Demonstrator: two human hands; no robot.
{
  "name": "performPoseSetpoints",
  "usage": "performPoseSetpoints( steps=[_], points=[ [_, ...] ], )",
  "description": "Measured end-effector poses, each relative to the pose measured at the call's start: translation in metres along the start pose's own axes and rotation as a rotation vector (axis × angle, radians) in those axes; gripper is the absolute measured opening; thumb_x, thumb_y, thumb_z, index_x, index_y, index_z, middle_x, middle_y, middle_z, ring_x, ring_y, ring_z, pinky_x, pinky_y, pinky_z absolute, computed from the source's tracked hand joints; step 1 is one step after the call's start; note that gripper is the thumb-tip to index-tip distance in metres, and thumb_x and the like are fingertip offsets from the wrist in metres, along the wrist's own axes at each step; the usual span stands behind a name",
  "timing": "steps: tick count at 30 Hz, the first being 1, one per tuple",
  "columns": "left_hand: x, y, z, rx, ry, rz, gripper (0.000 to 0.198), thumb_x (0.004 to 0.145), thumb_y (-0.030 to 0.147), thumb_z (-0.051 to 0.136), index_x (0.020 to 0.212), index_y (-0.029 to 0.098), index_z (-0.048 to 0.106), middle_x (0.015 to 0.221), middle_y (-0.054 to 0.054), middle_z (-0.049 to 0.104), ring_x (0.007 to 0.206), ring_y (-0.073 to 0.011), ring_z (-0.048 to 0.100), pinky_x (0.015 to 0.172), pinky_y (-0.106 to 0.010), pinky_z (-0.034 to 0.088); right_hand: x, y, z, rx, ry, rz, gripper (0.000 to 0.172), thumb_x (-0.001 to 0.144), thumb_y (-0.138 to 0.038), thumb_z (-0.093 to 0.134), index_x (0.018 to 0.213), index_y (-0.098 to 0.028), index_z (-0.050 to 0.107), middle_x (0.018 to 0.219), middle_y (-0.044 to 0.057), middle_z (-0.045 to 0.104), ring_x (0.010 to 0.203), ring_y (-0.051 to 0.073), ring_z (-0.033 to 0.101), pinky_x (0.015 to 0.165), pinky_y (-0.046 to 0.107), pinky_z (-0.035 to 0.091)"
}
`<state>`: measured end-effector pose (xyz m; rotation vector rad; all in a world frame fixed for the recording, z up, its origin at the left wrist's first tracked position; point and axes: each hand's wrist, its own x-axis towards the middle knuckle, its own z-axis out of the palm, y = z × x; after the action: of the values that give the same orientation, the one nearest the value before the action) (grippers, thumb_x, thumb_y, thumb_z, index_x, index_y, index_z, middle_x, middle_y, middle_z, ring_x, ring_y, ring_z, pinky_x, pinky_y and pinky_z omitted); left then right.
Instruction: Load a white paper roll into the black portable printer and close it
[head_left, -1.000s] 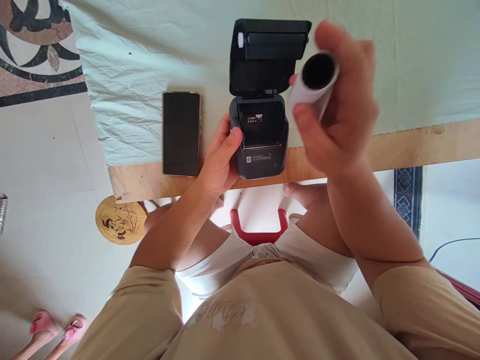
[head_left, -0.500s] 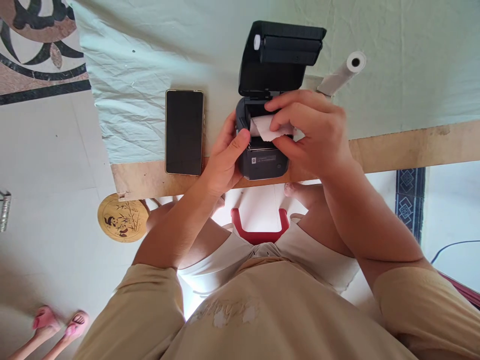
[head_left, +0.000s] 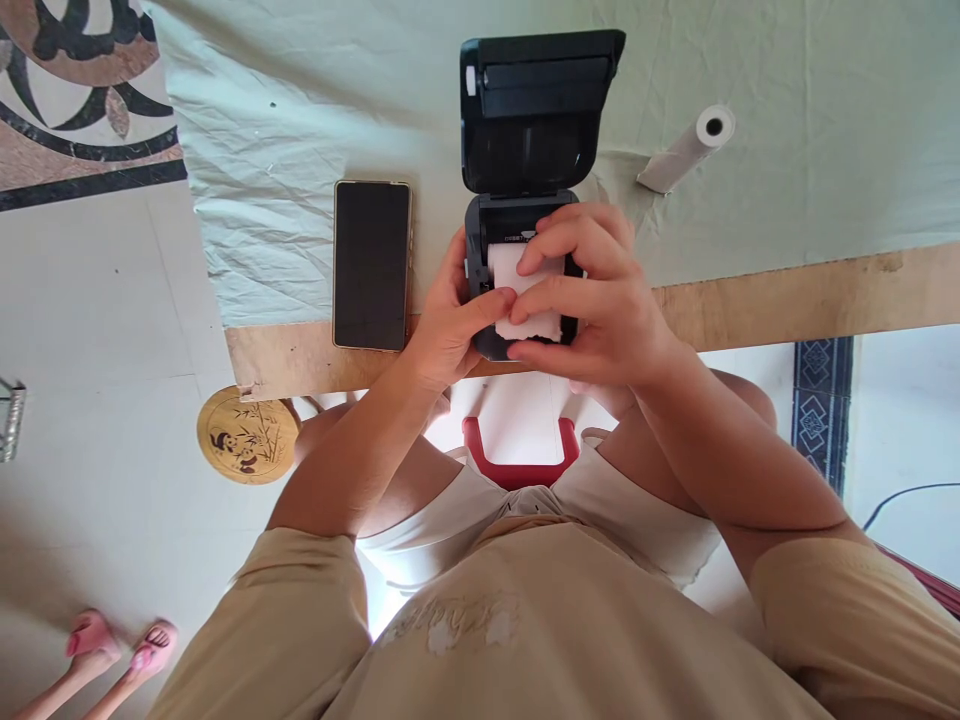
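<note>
Green cloth [head_left: 292, 120] tops the table [head_left: 787, 293], the left hand [head_left: 450, 315] clasping a lid-up portable printer [head_left: 511, 212] at its edge, apparently to steady it, the loosely uncurled right hand [head_left: 604, 295] resting on torn-edged white paper [head_left: 505, 264] inside, perhaps to flatten it

The printer [head_left: 517, 212] is a small dark box with rounded corners, held between the left hand [head_left: 454, 310] and the right hand [head_left: 600, 290]. Its lid [head_left: 529, 150] is swung fully open on the side beyond both hands, the inside facing up, with a dark roller bar across it and a small white knob [head_left: 471, 80] at the end on the left hand's side. In the open body, between the hands, sits white paper [head_left: 506, 268], its loose end drawn toward the wearer and ending in a ragged edge. The left thumb and right fingertips overlap the paper, hiding part of it and the printer's front.
</note>
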<state>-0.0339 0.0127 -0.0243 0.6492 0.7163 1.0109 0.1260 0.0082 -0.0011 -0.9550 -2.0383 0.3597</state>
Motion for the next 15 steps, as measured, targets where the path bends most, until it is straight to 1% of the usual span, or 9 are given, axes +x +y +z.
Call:
performPoseSetpoints(
  steps=[1,2,4,5,8,9,11,13,15],
  points=[
    [0.000,0.000,0.000,0.011,0.011,0.004,0.035,0.070,0.018,0.073,0.100,0.027,0.058,0.086,0.006,0.064,0.072,-0.0063,0.063,0.062,-0.018,0.052,-0.001,0.002,-0.001,0.039,-0.005,0.006,0.018,0.078,-0.046,0.061,0.077,-0.028,0.061,0.095,0.005,0.059,0.104,0.026,0.054,0.092,0.050,0.045],
    [0.000,0.000,0.000,0.027,0.020,0.007,0.038,0.068,0.019,0.074,0.101,0.027,0.057,0.088,0.005,0.065,0.075,-0.0078,0.064,0.064,-0.019,0.053,-0.001,0.004,-0.001,0.080,0.022,0.020,0.020,0.078,-0.048,0.059,0.080,-0.028,0.060,0.097,0.005,0.057,0.103,0.026,0.053,0.092,0.050,0.046],
    [0.000,0.001,0.000,0.062,0.025,0.009,0.048,0.065,0.022,0.076,0.107,0.028,0.054,0.094,0.003,0.065,0.084,-0.0118,0.066,0.068,-0.022,0.055,-0.003,0.009,-0.002,0.139,0.128,0.082,0.024,0.077,-0.048,0.058,0.088,-0.028,0.057,0.102,0.006,0.052,0.102,0.025,0.053,0.090,0.050,0.048],
    [0.000,0.000,0.000,0.075,0.023,0.007,0.055,0.063,0.023,0.078,0.112,0.029,0.052,0.098,0.002,0.065,0.089,-0.0141,0.066,0.070,-0.023,0.056,-0.004,0.012,-0.001,0.152,0.159,0.130,0.026,0.076,-0.047,0.059,0.094,-0.028,0.056,0.106,0.006,0.050,0.105,0.026,0.051,0.090,0.050,0.049],
    [0.001,-0.001,-0.002,0.092,0.015,0.010,0.071,0.061,0.024,0.079,0.123,0.032,0.045,0.109,0.000,0.064,0.103,-0.0199,0.065,0.080,-0.030,0.057,-0.007,0.020,0.001,0.214,0.126,0.278,0.045,0.072,-0.052,0.063,0.110,-0.031,0.051,0.122,0.007,0.042,0.122,0.029,0.042,0.089,0.048,0.051],
    [0.002,-0.002,-0.003,0.096,0.013,0.017,0.073,0.061,0.024,0.079,0.125,0.032,0.043,0.111,-0.001,0.064,0.105,-0.0211,0.064,0.083,-0.031,0.056,-0.008,0.022,0.002,0.260,0.120,0.311,0.051,0.070,-0.055,0.064,0.114,-0.033,0.049,0.126,0.006,0.040,0.124,0.029,0.041,0.089,0.046,0.051],
    [0.002,-0.004,-0.006,0.112,0.007,0.030,0.078,0.061,0.025,0.079,0.128,0.032,0.040,0.117,-0.002,0.062,0.110,-0.0229,0.063,0.086,-0.033,0.056,-0.007,0.025,0.002,0.370,0.153,0.361,0.061,0.068,-0.059,0.064,0.120,-0.037,0.044,0.134,0.002,0.038,0.126,0.028,0.042,0.092,0.045,0.050],
    [0.003,-0.005,-0.008,0.137,-0.008,0.033,0.085,0.059,0.025,0.080,0.132,0.033,0.037,0.126,-0.003,0.059,0.117,-0.0244,0.059,0.090,-0.034,0.055,-0.005,0.025,-0.001,0.503,0.211,0.396,0.062,0.070,-0.059,0.063,0.124,-0.042,0.039,0.140,-0.004,0.036,0.130,0.025,0.041,0.099,0.044,0.048],
    [0.002,-0.004,-0.009,0.172,-0.041,0.022,0.091,0.058,0.024,0.081,0.135,0.034,0.033,0.134,-0.003,0.054,0.122,-0.0248,0.056,0.094,-0.035,0.054,0.000,0.023,-0.005,0.650,0.212,0.431,0.059,0.075,-0.053,0.060,0.127,-0.047,0.033,0.142,-0.008,0.038,0.130,0.022,0.044,0.100,0.042,0.048]
  ],
)
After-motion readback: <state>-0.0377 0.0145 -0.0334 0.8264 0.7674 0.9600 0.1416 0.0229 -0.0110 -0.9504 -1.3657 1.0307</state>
